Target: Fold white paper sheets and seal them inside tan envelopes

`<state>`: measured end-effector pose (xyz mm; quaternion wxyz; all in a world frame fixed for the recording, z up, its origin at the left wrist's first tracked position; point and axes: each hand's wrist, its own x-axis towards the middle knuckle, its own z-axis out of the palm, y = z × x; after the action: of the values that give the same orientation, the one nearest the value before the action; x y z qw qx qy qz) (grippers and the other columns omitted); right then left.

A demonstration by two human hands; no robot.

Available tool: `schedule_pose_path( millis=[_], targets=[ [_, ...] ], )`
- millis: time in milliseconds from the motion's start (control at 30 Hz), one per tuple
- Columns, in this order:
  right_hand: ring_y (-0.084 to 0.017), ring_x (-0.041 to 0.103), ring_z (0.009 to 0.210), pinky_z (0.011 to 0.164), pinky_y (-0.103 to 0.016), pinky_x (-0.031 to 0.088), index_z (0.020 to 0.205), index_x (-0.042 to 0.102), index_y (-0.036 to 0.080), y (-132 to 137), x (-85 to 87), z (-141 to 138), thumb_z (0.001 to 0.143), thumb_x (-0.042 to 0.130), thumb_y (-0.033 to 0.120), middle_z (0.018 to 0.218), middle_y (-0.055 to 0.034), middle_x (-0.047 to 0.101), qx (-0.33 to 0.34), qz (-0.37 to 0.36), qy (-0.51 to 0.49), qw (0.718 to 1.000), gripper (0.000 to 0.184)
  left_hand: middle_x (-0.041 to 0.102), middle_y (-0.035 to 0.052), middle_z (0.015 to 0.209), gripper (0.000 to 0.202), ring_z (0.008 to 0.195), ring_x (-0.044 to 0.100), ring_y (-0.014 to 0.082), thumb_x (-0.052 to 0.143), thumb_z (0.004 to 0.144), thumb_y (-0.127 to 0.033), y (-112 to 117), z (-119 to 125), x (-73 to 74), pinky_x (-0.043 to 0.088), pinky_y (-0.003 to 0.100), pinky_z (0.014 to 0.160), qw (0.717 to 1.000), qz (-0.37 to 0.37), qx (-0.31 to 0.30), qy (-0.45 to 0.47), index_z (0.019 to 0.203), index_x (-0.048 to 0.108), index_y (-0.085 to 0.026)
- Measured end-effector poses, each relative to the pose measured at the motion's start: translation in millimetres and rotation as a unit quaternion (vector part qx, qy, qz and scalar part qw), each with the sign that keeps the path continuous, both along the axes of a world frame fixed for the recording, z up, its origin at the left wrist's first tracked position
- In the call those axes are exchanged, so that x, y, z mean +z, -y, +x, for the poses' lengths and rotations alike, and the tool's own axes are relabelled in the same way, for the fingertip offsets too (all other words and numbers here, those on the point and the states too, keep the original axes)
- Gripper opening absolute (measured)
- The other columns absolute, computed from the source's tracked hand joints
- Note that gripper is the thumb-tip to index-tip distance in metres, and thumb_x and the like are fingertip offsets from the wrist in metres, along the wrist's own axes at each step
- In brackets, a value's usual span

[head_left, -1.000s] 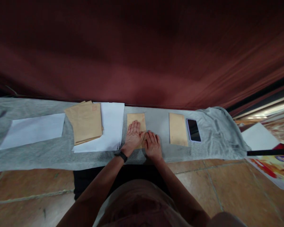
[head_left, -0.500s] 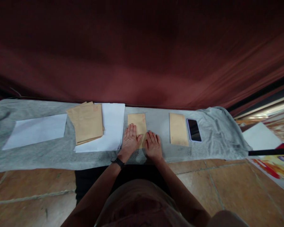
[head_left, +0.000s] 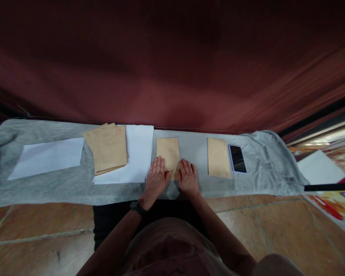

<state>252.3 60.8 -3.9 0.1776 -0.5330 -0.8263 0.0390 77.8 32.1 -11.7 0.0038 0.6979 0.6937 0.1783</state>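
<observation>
A person wearing a black wristband [head_left: 138,209] presses the left hand [head_left: 155,177] and right hand [head_left: 187,177] side by side on the near end of a brown envelope [head_left: 168,151], each grip spread open, fingers flat and holding nothing. The envelope, a smooth plain rectangle with a faint reddish mark at its far right corner, lies flat on a grey cloth [head_left: 60,184] beyond the tiled floor [head_left: 31,230]. To its left a loose stack of envelopes [head_left: 107,149] rests on white sheets [head_left: 138,153]; to its right lie a second envelope [head_left: 218,157] and a dark phone [head_left: 237,158], before a deep red curtain [head_left: 172,76].
</observation>
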Motion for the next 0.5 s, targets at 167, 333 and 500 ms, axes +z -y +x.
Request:
schedule_pose_path(
  millis=[167, 333, 500],
  targets=[
    [-0.029, 0.044, 0.146, 0.123, -0.051, 0.027, 0.153, 0.048, 0.013, -1.1, -1.0, 0.0, 0.104, 0.043, 0.025, 0.157, -0.0152, 0.050, 0.003, -0.003, -0.003, 1.000, 0.050, 0.035, 0.0190, 0.165, 0.060, 0.155, 0.030, 0.0299, 0.038, 0.104, -0.034, 13.6, 4.6, 6.0, 0.028, 0.051, 0.126, 1.000, -0.004, -0.004, -0.021, 0.158, 0.035, -0.007],
    [-0.030, 0.041, 0.148, 0.123, -0.051, 0.025, 0.153, 0.047, 0.012, -0.5, -2.0, 0.5, 0.106, 0.040, 0.026, 0.159, -0.0149, 0.047, 0.007, -0.012, -0.007, 1.000, 0.050, 0.043, 0.0106, 0.162, 0.053, 0.153, 0.035, 0.0242, 0.039, 0.106, -0.033, 26.7, 6.0, 13.8, 0.028, 0.044, 0.128, 0.989, -0.015, -0.143, -0.037, 0.155, 0.044, -0.014],
    [-0.028, 0.037, 0.151, 0.124, -0.050, 0.022, 0.158, 0.041, 0.016, -3.9, 1.0, 1.7, 0.106, 0.039, 0.025, 0.165, -0.0111, 0.038, 0.021, -0.033, -0.003, 0.999, 0.053, 0.047, 0.0081, 0.160, 0.054, 0.151, 0.039, 0.0215, 0.041, 0.106, -0.040, 33.4, 2.5, 17.6, 0.027, 0.042, 0.128, 0.977, -0.007, -0.208, -0.041, 0.155, 0.045, -0.015]
  ],
)
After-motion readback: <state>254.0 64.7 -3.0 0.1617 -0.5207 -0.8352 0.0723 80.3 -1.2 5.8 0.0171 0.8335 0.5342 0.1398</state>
